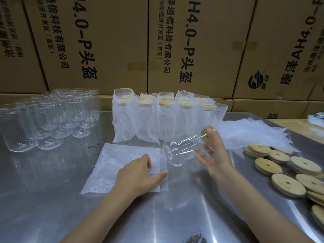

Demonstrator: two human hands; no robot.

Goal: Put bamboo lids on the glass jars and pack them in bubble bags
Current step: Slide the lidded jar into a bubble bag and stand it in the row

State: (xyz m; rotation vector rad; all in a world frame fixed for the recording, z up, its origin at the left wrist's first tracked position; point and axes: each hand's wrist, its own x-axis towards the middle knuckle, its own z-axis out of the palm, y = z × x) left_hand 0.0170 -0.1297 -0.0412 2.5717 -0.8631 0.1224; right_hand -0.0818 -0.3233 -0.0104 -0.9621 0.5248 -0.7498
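We are at the bagging step: our right hand [214, 155] holds the lidded jar [184, 149] on its side, fingers loosely round it, while our left hand [143, 174] presses flat on the bubble bag [121, 165] beside it; next we must open the bag's mouth and slide the jar in

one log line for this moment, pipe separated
stage: bagging | right hand: holds lidded glass jar tilted, base toward bag | left hand: on flat bubble bag at its opening | jar: not yet in bag
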